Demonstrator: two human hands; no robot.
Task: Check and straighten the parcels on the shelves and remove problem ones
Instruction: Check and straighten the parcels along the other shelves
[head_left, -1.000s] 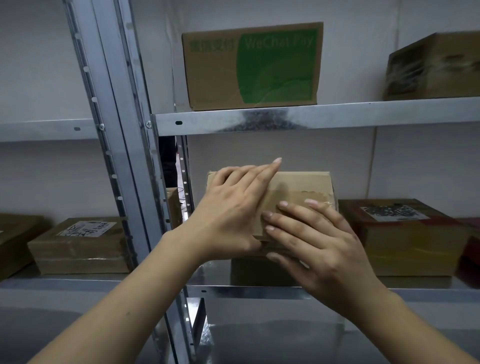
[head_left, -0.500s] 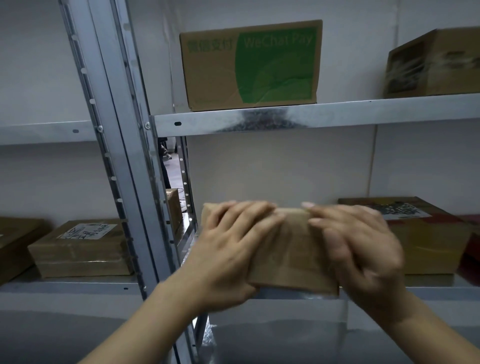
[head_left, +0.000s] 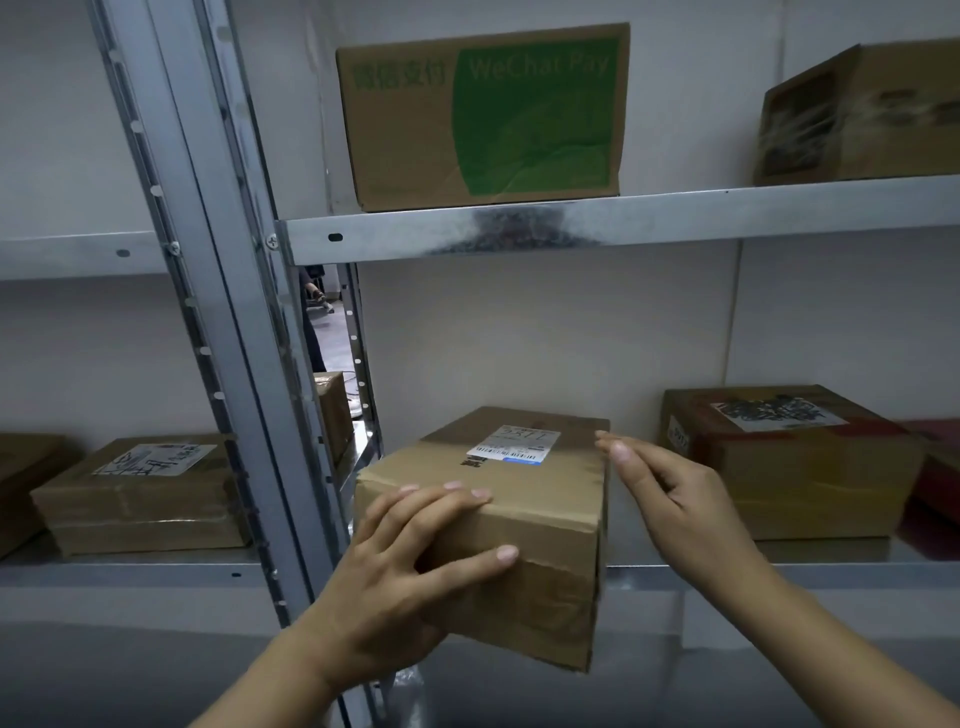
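Now | parcel (head_left: 545, 525) brown, taped, creased | white label (head_left: 514, 443) on top

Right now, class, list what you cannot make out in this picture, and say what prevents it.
Head view:
1. Label on the held parcel: print too small and blurred to read.
2. Held parcel's underside: hidden by its own body and the left hand.
3. Right hand: whether its fingertips touch the parcel is unclear.
4. Upper right box: cut off by the right edge.
5. Red parcel: cut off by the right edge.
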